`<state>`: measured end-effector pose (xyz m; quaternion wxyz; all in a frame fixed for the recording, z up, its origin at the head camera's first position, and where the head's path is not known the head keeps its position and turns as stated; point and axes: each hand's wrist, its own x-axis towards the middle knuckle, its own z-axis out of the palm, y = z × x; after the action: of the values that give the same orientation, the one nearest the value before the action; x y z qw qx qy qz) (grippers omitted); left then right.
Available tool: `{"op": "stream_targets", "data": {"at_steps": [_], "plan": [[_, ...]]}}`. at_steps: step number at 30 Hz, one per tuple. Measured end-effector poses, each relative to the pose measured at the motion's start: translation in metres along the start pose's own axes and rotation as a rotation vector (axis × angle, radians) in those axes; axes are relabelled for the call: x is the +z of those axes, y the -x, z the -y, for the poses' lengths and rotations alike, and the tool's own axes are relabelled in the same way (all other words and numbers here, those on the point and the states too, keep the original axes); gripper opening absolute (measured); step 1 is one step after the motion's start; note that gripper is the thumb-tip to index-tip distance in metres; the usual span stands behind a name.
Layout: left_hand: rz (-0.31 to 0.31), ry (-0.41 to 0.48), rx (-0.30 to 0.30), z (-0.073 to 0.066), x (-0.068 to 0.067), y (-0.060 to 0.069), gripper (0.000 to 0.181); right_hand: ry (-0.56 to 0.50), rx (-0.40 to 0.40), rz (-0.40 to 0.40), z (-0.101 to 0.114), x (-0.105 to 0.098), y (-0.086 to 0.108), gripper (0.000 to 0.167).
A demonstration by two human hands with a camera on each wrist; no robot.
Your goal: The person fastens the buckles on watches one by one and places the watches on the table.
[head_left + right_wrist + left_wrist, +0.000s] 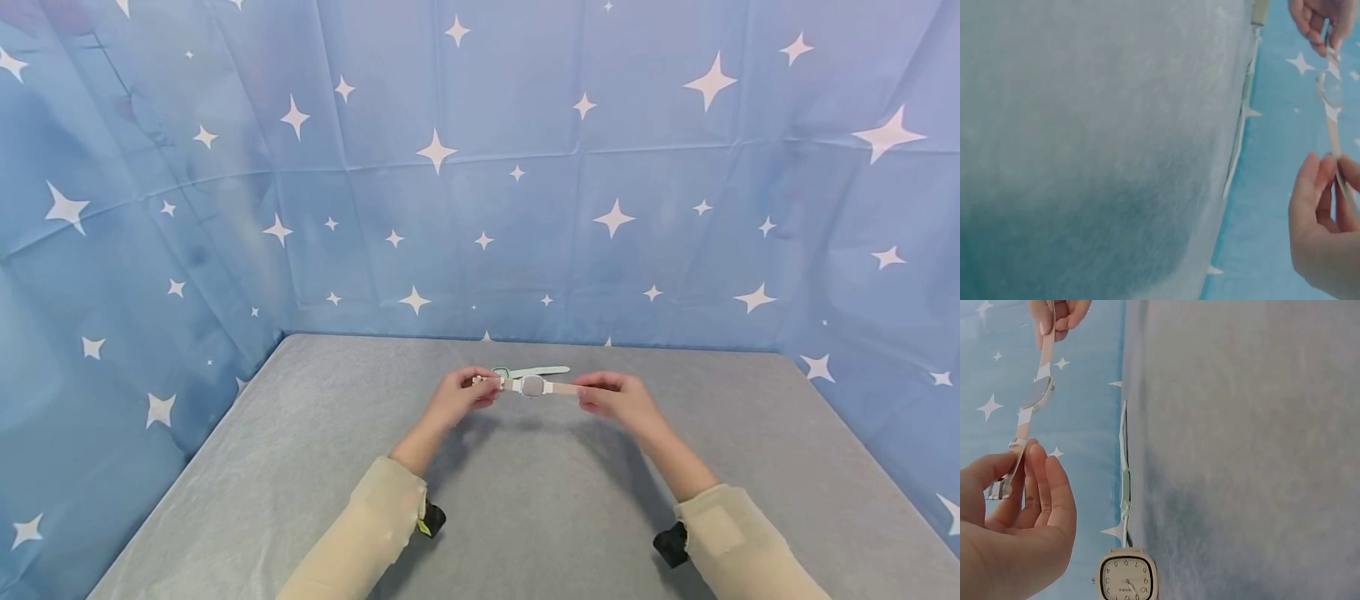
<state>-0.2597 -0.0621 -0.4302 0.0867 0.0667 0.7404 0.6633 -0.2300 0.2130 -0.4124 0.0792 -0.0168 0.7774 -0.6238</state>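
A wristwatch [532,386] with a pale pink strap and white pieces beside its case is stretched between both hands above the table. My left hand [461,392] pinches the buckle end of the strap. At the other end, my right hand [618,398] grips the strap between thumb and fingers. In the left wrist view the held watch [1038,397] is seen edge-on. Just behind it lies a second watch [538,372] with a mint-green strap. Its squarish cream case and numbered dial [1127,578] show at the bottom of the left wrist view.
A grey cloth covers the table [540,500], whose far edge runs behind the second watch. Blue fabric with white stars [525,200] hangs at the back and sides. Dark devices [671,545] are strapped at both sleeves.
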Motion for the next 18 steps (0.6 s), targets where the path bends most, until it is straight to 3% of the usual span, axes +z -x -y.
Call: {"op": "stream_targets", "data": {"at_steps": [5,10,14,15,18], "plan": [[-0.026,0.223,-0.085,-0.0022,0.0015,-0.0018,0.027,-0.235,0.035,-0.002,0.0033,0.0011,0.0013,0.025],[-0.051,0.375,-0.109,-0.0022,0.0039,-0.0020,0.030,-0.445,0.037,0.009,0.0078,0.0050,0.0023,0.019],[-0.054,0.451,-0.118,-0.0021,0.0051,-0.0018,0.029,-0.511,0.019,0.010,0.0102,0.0094,0.0037,0.019],[-0.051,0.474,-0.120,-0.0021,0.0054,-0.0018,0.028,-0.558,-0.020,0.043,0.0011,0.0075,-0.0029,0.018],[-0.039,0.536,-0.123,-0.0022,0.0061,-0.0012,0.024,-0.558,-0.040,0.043,0.0002,0.0093,-0.0028,0.018]]}}
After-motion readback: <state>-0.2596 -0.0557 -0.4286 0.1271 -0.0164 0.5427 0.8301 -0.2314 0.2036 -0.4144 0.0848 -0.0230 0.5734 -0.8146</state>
